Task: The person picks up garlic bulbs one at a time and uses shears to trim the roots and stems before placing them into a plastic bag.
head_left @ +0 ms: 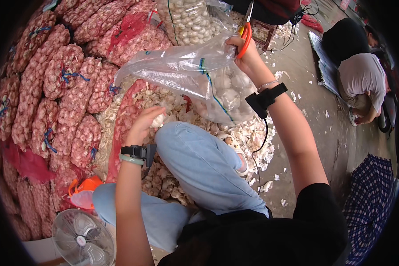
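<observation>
My left hand (142, 123) is closed around a pale garlic bulb (157, 121), above a heap of loose garlic and peelings by my knee. Orange-handled scissors (245, 41) are in my right hand (243, 49), blades pointing up. The same hand grips the gathered edge of a clear plastic bag (172, 66) with a green and blue stripe. Its upper part stretches out to the left, and white garlic bulbs (228, 91) fill its lower part, which stands beyond my knee.
Red mesh sacks of garlic (70, 102) are stacked along the left. Another filled clear bag (190, 22) stands at the back. A fan (82, 239) is at lower left, a checked umbrella (370, 199) at lower right. Another person (361, 80) bends over at right. Garlic skins (263, 142) litter the floor.
</observation>
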